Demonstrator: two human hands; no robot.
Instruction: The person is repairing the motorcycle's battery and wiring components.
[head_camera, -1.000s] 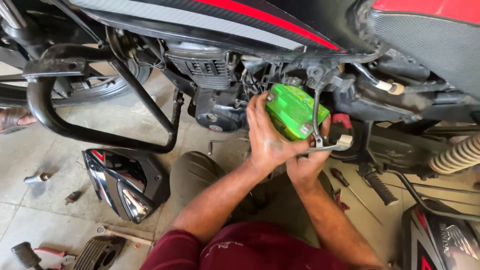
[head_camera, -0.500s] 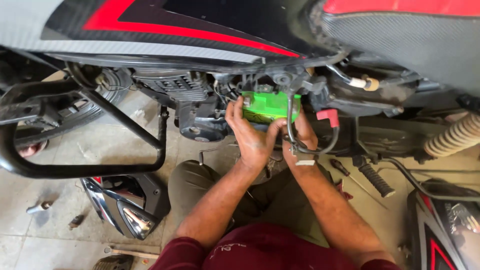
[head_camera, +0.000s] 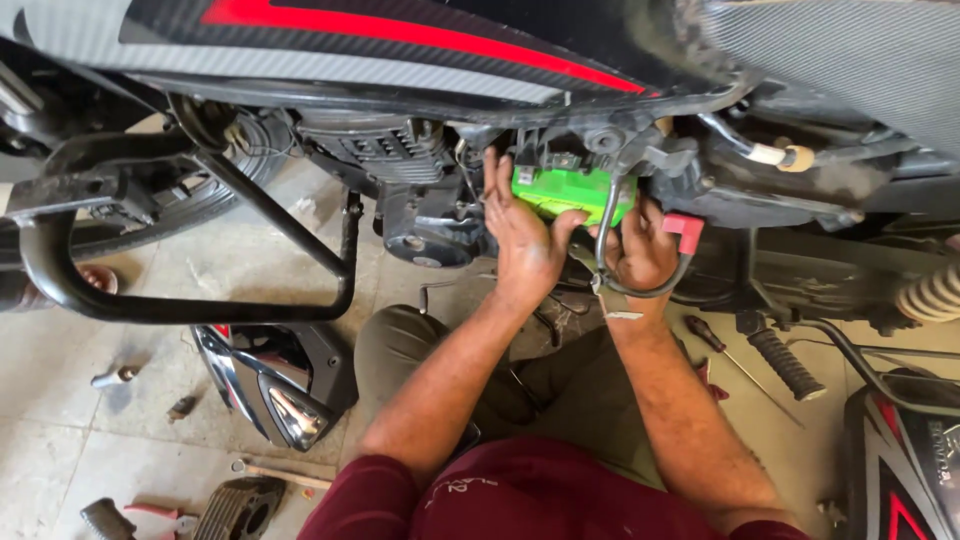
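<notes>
Both-handed, left hand (head_camera: 522, 240) and right hand (head_camera: 640, 250) gripping green battery (head_camera: 565, 190), under motorcycle frame (head_camera: 700, 170).

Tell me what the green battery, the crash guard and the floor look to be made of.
Green battery, held by the left hand and right hand: moulded plastic case, by its even bright colour and slight sheen. Crash guard: bent metal tube, apparently painted glossy black, with highlights along the curve. Floor: likely matte stone or cement tiles, pale and stained, with straight joints.
</notes>
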